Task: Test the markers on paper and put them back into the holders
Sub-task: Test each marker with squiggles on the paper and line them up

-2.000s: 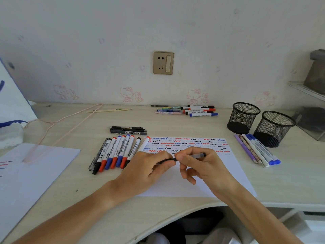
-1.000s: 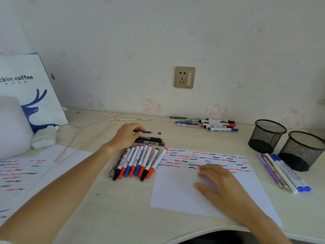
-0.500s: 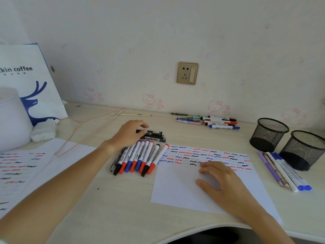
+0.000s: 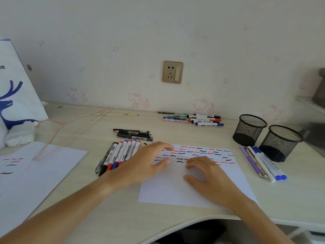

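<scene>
The left hand [image 4: 140,166] has swung back from the black pens [image 4: 133,134], loose and empty, over the markers [image 4: 119,155]; the right hand [image 4: 209,176] lies spread, pinning the paper [image 4: 175,192] mid-surface; the holders [image 4: 248,130] wait rightward.

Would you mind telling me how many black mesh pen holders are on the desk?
2. One black wire-mesh holder stands at the desk's far right; the second black wire-mesh holder stands close beside it, nearer and further right, behind the blue-capped pens. Neither looks hidden.

Soft even daylight, faint shadows, wide-angle bending at edges
</scene>
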